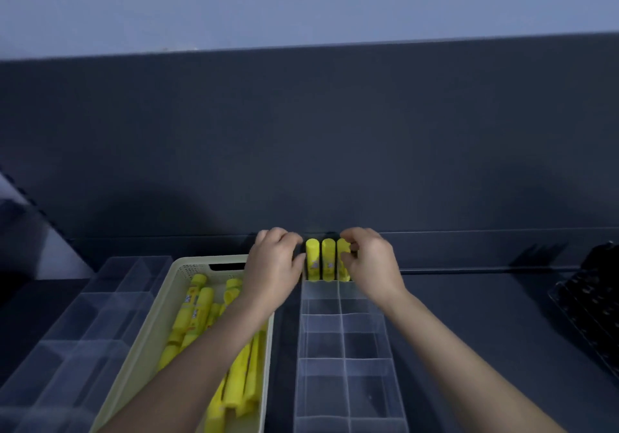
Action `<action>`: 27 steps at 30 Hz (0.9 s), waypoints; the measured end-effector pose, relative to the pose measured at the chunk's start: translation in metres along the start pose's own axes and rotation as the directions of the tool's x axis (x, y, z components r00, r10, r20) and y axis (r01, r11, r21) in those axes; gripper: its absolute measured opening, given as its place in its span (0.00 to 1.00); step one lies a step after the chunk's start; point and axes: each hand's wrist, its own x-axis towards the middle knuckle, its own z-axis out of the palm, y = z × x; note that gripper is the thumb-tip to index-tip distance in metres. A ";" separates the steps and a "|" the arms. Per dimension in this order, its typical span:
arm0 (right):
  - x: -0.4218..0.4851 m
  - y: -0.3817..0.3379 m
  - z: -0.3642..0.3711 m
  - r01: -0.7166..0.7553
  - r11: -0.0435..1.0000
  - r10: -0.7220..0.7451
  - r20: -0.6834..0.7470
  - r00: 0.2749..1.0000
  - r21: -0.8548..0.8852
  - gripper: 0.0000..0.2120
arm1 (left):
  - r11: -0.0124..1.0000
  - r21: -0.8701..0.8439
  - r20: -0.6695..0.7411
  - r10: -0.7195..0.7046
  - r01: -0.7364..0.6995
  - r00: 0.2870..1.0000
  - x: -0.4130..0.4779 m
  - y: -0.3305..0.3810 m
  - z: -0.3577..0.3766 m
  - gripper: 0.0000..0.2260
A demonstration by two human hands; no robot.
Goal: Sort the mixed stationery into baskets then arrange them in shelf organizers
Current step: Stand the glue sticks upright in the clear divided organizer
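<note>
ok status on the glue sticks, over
Right hand pinching rightmost glue stick; left hand curled beside leftmost glue stick, grip unclear. Three sticks upright at far end of clear organizer. Nothing blocking.

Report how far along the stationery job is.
Done: three glue sticks stand upright in the far row of the clear organizer. In hand: the right hand pinches the rightmost one; the left hand sits beside the leftmost. Left: many yellow sticks lie in the cream basket; nearer compartments look unfilled.

The right hand pinches upright glue sticks, left hand beside them.
</note>
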 end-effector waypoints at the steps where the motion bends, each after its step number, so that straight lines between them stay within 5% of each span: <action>1: -0.001 -0.006 0.004 0.010 1.000 -0.010 0.015 1.000 -0.007 0.15 | 1.000 0.001 0.021 -0.028 0.028 0.999 -0.005 -0.010 -0.005 0.09; 9: -0.012 -0.054 0.048 0.248 0.966 -0.230 0.189 0.955 -0.075 0.10 | 0.954 0.042 0.196 -0.299 0.297 0.934 -0.035 -0.096 -0.038 0.12; 17: -0.004 -0.091 0.101 0.536 0.773 -0.304 0.545 0.781 -0.338 0.11 | 0.968 0.076 0.318 -0.249 0.238 0.915 -0.055 -0.139 -0.046 0.14; 24: 0.008 -0.094 0.127 0.645 0.611 -0.267 0.648 0.713 -0.459 0.07 | 0.974 0.151 0.410 -0.220 0.172 0.885 -0.062 -0.142 -0.048 0.15; 27: 0.009 -0.092 0.128 0.504 0.778 -0.255 0.544 0.800 -0.375 0.05 | 0.932 0.277 0.412 -0.335 0.234 0.847 -0.067 -0.133 -0.052 0.13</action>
